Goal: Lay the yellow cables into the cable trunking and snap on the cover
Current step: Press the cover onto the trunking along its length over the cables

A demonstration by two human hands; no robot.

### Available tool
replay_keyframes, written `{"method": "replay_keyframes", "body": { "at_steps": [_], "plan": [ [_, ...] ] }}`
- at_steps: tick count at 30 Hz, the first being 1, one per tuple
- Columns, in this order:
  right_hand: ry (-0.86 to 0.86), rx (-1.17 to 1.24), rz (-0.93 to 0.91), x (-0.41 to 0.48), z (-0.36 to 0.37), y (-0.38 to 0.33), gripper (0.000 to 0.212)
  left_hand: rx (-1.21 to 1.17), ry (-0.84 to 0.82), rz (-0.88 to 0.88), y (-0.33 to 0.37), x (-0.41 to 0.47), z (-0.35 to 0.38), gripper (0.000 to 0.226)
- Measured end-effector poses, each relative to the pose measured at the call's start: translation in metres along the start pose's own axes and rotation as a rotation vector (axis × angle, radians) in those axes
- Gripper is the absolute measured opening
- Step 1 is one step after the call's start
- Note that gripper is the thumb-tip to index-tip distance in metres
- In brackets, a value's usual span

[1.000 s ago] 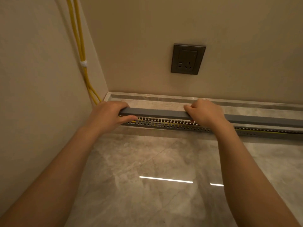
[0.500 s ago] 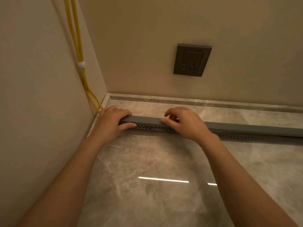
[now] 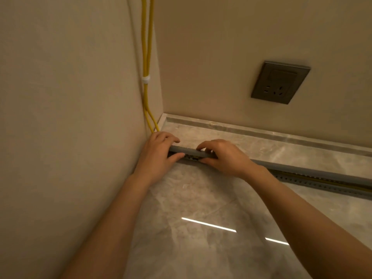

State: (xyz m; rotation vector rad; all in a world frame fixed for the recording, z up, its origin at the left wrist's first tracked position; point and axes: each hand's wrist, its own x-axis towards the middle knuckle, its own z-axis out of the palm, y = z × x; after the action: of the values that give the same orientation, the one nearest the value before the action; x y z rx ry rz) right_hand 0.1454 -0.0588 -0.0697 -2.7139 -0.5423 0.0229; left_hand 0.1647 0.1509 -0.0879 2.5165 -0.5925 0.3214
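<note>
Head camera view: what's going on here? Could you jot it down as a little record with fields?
place: room corner, down on the floor
yellow cables: run down the corner, bound by a white tie
trunking: grey, slotted, lying on the floor; yellow cable shows inside
cover: grey strip on top of the trunking
left hand: grips the cover's end by the corner
right hand: grips the cover just beside it
socket: dark, on the back wall

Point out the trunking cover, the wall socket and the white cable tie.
trunking cover (image 3: 322,173): head view, grey top face.
wall socket (image 3: 280,82): head view, middle of the plate.
white cable tie (image 3: 145,79): head view, the band's middle.
</note>
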Motion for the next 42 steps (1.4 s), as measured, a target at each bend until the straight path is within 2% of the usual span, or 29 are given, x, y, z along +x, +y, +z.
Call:
{"method": "replay_keyframes", "body": {
  "at_steps": [6,9,12,17,20,24,30,34,38,42],
  "plan": [
    [0.017,0.160,0.095,0.008,-0.014,0.003,0.033,-0.309,0.295,-0.294,0.011,-0.021,0.001,0.040],
    [0.039,0.123,0.118,0.012,-0.017,0.006,0.031,-0.403,0.332,-0.409,0.017,-0.029,0.003,0.044],
    [0.039,0.127,0.149,0.012,-0.016,0.008,0.032,-0.500,0.346,-0.459,0.018,-0.036,0.007,0.039],
    [-0.004,0.203,0.204,0.006,-0.014,0.012,0.035,-0.690,0.226,-0.575,0.016,-0.036,0.012,0.039],
    [0.022,0.179,0.193,0.002,-0.018,0.016,0.033,-0.784,0.154,-0.571,0.016,-0.024,0.010,0.040],
    [0.007,0.175,0.207,-0.007,-0.024,0.024,0.031,-0.753,0.071,-0.540,0.015,-0.007,0.008,0.039],
    [0.006,0.191,0.226,-0.011,-0.014,0.028,0.026,-0.759,-0.026,-0.627,0.009,-0.002,0.014,0.047],
    [0.005,0.176,0.245,-0.006,-0.006,0.022,0.029,-0.760,-0.023,-0.613,0.003,-0.003,0.012,0.046],
    [-0.031,0.041,0.208,0.000,0.004,0.008,0.032,-0.794,-0.017,-0.616,0.001,-0.005,0.013,0.044],
    [-0.024,-0.008,0.253,0.007,0.004,0.003,0.032,-0.908,0.030,-0.621,0.003,-0.011,0.013,0.039]
  ]
}}
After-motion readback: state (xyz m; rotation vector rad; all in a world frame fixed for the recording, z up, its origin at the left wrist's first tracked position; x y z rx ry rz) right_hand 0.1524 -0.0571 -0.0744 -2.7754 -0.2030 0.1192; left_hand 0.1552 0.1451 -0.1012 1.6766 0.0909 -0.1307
